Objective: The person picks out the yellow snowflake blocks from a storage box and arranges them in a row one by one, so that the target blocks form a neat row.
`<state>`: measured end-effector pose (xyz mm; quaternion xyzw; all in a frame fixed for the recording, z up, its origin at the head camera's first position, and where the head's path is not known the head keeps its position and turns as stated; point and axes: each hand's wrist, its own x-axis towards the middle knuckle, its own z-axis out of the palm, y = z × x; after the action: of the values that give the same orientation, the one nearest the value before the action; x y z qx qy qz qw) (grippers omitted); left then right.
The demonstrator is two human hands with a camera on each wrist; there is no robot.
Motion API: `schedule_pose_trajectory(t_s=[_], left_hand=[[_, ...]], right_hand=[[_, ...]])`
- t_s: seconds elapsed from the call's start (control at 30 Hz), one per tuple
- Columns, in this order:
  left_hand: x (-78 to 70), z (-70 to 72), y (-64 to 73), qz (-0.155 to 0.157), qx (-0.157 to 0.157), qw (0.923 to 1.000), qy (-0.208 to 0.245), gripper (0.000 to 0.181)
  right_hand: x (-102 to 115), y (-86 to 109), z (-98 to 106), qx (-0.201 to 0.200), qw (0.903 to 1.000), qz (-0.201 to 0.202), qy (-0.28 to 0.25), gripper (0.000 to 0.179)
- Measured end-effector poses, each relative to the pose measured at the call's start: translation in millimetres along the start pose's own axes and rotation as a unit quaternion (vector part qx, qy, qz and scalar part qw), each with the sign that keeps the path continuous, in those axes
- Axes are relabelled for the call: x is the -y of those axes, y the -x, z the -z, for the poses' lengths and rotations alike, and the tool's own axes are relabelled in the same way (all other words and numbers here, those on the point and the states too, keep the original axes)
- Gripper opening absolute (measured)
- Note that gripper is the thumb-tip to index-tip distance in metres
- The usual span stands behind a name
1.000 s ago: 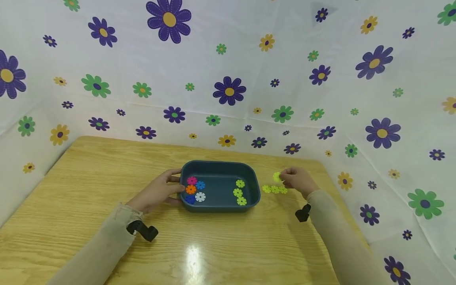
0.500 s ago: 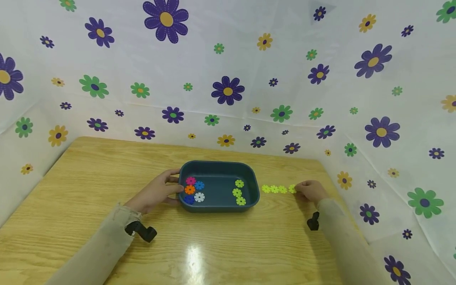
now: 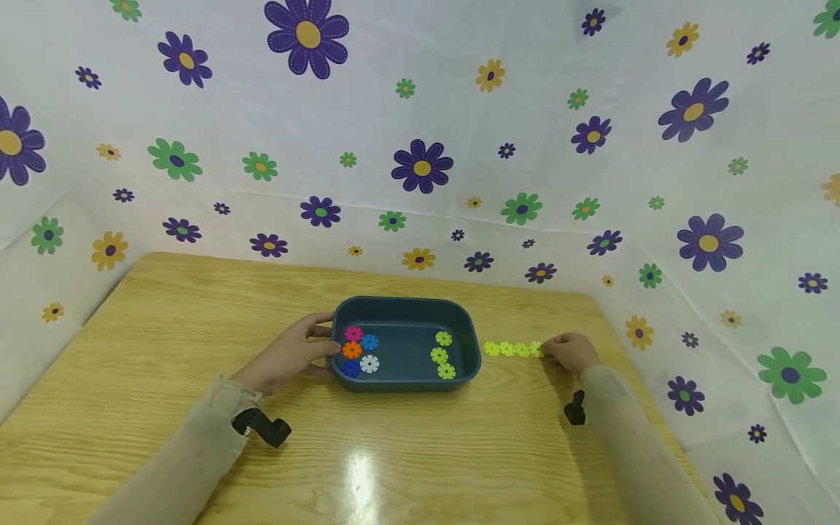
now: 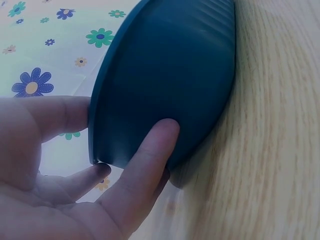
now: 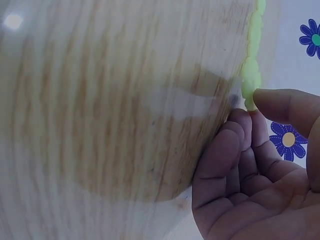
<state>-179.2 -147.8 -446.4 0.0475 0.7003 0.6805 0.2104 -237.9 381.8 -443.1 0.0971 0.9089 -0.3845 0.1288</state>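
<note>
A dark blue-green tray (image 3: 407,385) stands on the table. My left hand (image 3: 289,355) grips its left end, fingers spread about the wall and rim. In the left wrist view, one fingertip (image 4: 167,131) lies against the tray's outer wall. To the tray's right, several yellow-green notched discs (image 3: 507,349) form a straight row. My right hand (image 3: 574,353) pinches the yellow-green disc (image 3: 536,348) at the row's right end, partly hidden by the fingers. From the right wrist, the row (image 5: 253,42) shows edge-on, running away from the thumb and fingertips.
Inside the tray, pink (image 3: 354,333), orange (image 3: 351,350), white (image 3: 370,364) and two blue discs lie at the left. Three yellow-green discs (image 3: 439,355) lie at the right. Behind the wooden table (image 3: 216,306) hangs a flower-print cloth (image 3: 367,109).
My right hand has brought the pinched disc from above the row to its right end, then slightly left against it. The left hand and tray have stayed in place.
</note>
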Motion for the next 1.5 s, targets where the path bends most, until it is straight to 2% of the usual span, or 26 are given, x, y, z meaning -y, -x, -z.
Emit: schedule_pose_trajectory(t_s=[0.4,0.6,0.87,1.13,1.33,1.5], left_hand=[[-1.0,-3.0,1.0,-0.006,0.004,1.0,0.001,0.068],[-1.4,-1.7,1.4,-0.003,-0.001,1.0,0.003,0.068],[-2.1,-2.6,1.3,0.0,-0.009,1.0,-0.003,0.069],[-3.1,-3.3,2.8,-0.001,-0.007,1.0,-0.006,0.068],[-3.3,-2.9,3.2,-0.006,-0.003,1.0,0.001,0.068],[-3.0,-3.8,3.2,-0.005,-0.006,0.9999,0.006,0.068]], right_hand=[[4,6.5,3,-0.001,1.0,0.007,0.001,0.026],[27,21.5,-4,0.007,0.9997,0.024,0.004,0.035],[86,44.0,-31,0.017,0.997,0.074,0.011,0.032],[137,62.0,-60,0.023,0.9916,0.125,-0.023,0.024],[160,63.9,-92,0.056,0.9846,0.163,-0.03,0.019],[168,58.4,-119,0.063,0.9838,0.166,0.02,0.015]])
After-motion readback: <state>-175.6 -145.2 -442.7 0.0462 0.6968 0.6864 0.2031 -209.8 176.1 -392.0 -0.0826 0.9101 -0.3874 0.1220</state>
